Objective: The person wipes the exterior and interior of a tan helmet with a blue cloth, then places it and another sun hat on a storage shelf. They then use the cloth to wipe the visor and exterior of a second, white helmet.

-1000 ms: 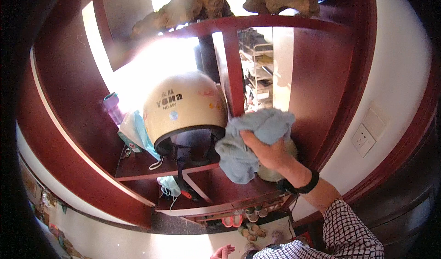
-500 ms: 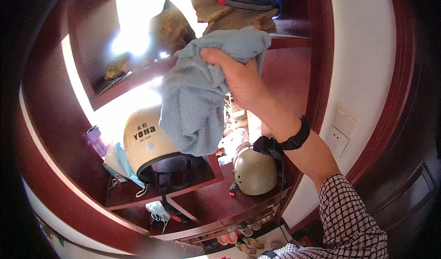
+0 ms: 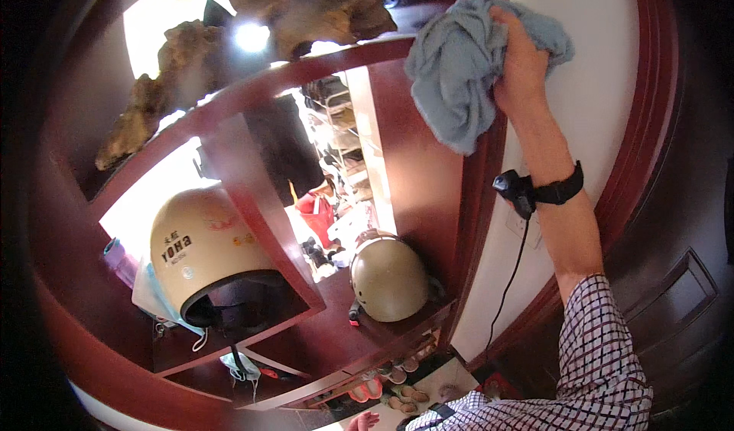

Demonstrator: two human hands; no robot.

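High against glossy red wood shelving, right hand bunching soft grey-blue cloth.

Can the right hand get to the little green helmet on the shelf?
Probably yes. The right hand is up high gripping the blue cloth, and the small olive helmet sits below it in an open shelf compartment, with nothing in front of it.

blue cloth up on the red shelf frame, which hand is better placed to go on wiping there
Right. The right hand already grips the blue cloth against the upper frame of the red wooden shelf. The left hand is not in view.
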